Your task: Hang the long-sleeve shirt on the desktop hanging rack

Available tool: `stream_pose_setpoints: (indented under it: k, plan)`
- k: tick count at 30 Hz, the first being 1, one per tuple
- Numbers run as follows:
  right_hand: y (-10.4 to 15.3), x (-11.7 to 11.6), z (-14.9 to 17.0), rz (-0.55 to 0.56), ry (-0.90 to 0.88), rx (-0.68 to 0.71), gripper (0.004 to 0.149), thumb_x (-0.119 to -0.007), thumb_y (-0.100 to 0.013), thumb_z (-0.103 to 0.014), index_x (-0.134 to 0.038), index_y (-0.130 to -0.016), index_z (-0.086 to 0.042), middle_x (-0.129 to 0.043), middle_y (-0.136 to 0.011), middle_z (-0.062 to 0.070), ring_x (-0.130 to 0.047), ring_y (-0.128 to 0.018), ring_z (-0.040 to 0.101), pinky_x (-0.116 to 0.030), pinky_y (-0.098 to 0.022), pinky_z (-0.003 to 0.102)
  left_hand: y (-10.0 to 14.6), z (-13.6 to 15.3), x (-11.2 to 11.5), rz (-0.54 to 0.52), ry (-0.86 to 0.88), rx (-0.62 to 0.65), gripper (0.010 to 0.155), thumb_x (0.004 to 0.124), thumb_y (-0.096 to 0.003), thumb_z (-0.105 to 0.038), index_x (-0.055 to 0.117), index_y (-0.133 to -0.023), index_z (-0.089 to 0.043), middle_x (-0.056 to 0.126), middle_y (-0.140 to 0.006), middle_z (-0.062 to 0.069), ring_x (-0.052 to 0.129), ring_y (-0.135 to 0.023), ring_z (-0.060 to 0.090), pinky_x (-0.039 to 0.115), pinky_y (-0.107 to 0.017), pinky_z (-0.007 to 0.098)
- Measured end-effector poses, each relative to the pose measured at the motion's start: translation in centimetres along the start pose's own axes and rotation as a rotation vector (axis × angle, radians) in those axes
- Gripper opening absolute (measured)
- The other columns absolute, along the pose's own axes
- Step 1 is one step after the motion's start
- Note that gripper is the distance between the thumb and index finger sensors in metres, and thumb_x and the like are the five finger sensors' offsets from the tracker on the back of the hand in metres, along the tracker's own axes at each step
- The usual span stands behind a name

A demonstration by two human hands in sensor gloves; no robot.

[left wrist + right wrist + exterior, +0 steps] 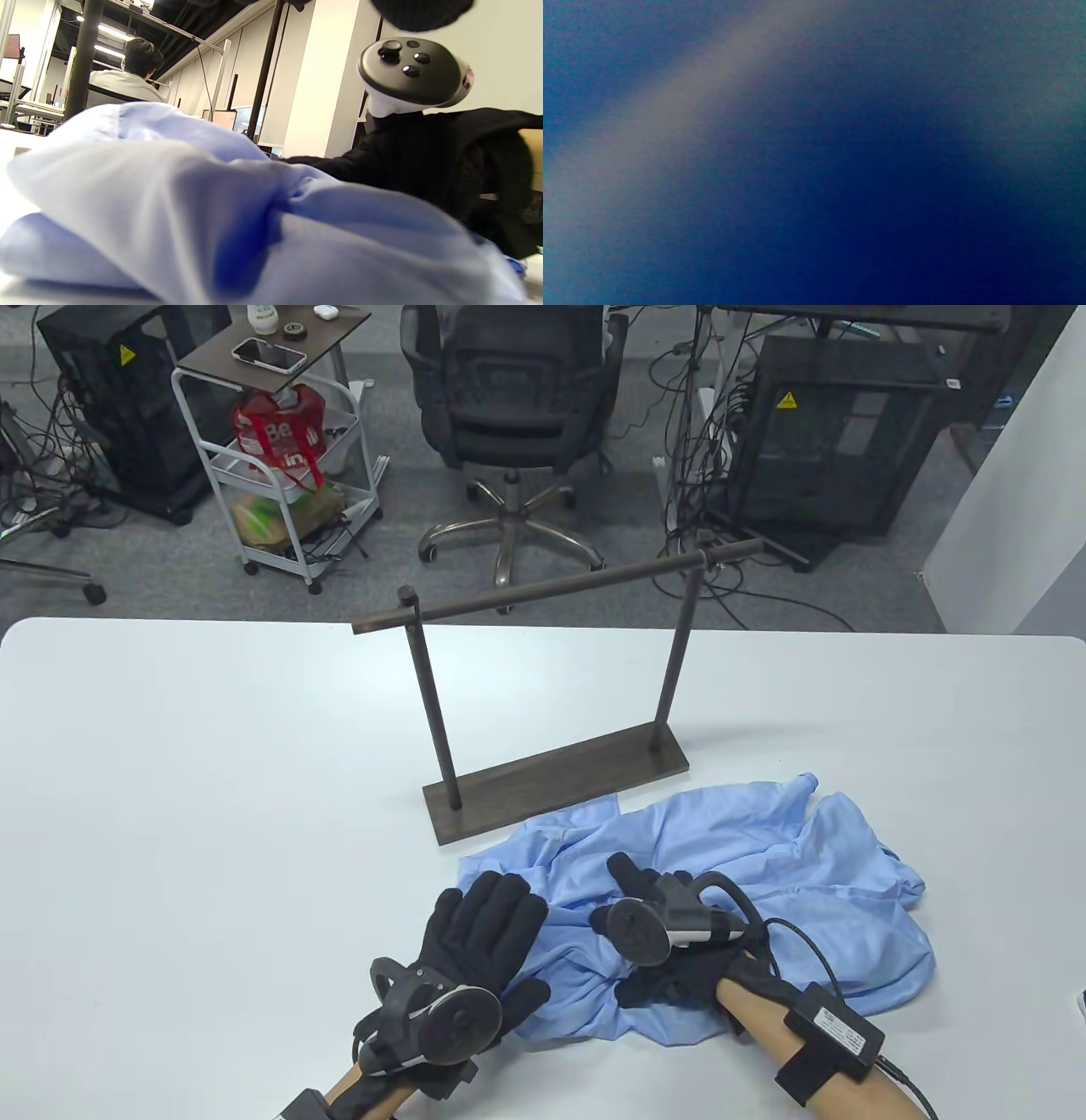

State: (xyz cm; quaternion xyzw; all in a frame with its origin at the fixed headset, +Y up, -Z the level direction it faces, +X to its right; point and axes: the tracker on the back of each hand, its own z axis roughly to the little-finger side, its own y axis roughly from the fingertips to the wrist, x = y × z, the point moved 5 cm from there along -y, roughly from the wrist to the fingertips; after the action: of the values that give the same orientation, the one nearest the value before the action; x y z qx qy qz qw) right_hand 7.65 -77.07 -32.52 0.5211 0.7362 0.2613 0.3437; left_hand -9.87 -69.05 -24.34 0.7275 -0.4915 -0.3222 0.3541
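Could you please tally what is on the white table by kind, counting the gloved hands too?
Shirt: 1
Hanging rack: 1
Gloved hands: 2, left hand and right hand
Total: 4

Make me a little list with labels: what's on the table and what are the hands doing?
shirt: light blue shirt, crumpled flat on the white table, not hung
rack: dark hanging rack, upright behind the shirt, bar bare
left hand: left hand lies flat, fingers spread, on the shirt's left edge
right hand: right hand on the shirt's middle; grip hidden
right wrist view: only blurry blue
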Motion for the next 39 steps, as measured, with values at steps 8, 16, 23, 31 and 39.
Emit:
stream_pose_setpoints:
  k: [8,16,23,31,39]
  plan:
    - [-1.8,0.0,1.3,-0.129,0.009,-0.056,0.107,-0.084,-0.037,-0.062,-0.018,-0.111,-0.022,-0.014,-0.114,0.035,-0.069,-0.081,0.031,-0.058,-0.069,0.068,0.0,-0.1,-0.1,0.002,0.000,0.001,0.085,0.067,-0.0402,-0.061,0.032,-0.111,-0.028,0.030,-0.119,0.002,0.036,-0.115,0.030,0.043,-0.080,0.066]
    - [-1.8,1.2,0.3,0.030,0.076,-0.043,0.079,-0.085,-0.042,-0.047,-0.048,-0.104,-0.017,-0.065,-0.101,0.020,-0.089,-0.062,0.023,-0.076,-0.059,0.059,0.0,-0.1,-0.1,-0.005,0.002,0.005,0.085,0.067,-0.0403,-0.060,0.033,-0.111,-0.027,0.031,-0.119,0.002,0.036,-0.115,0.030,0.043,-0.080,0.066]
    - [-1.8,0.7,0.0,0.111,0.068,-0.008,0.059,-0.079,-0.048,-0.037,-0.055,-0.097,-0.015,-0.078,-0.081,0.015,-0.089,-0.044,0.016,-0.082,-0.049,0.052,0.1,-0.3,-0.3,-0.014,-0.003,0.015,0.085,0.067,-0.0405,-0.060,0.033,-0.111,-0.028,0.031,-0.119,0.002,0.036,-0.114,0.030,0.043,-0.080,0.066]
    - [-0.6,2.5,1.1,0.247,0.089,-0.035,0.055,-0.078,-0.049,-0.036,-0.058,-0.095,-0.014,-0.083,-0.072,0.015,-0.088,-0.032,0.014,-0.087,-0.035,0.045,0.1,-0.4,-0.1,-0.002,-0.009,0.023,0.085,0.067,-0.0404,-0.060,0.033,-0.111,-0.028,0.031,-0.119,0.002,0.036,-0.114,0.030,0.043,-0.080,0.066]
    - [1.8,6.0,3.0,0.399,0.057,-0.114,0.053,-0.077,-0.050,-0.036,-0.061,-0.095,-0.014,-0.085,-0.068,0.015,-0.088,-0.024,0.013,-0.089,-0.020,0.039,0.2,-0.7,-0.1,-0.004,-0.011,0.032,0.085,0.067,-0.0405,-0.061,0.033,-0.111,-0.027,0.030,-0.119,0.002,0.036,-0.114,0.030,0.043,-0.080,0.065]
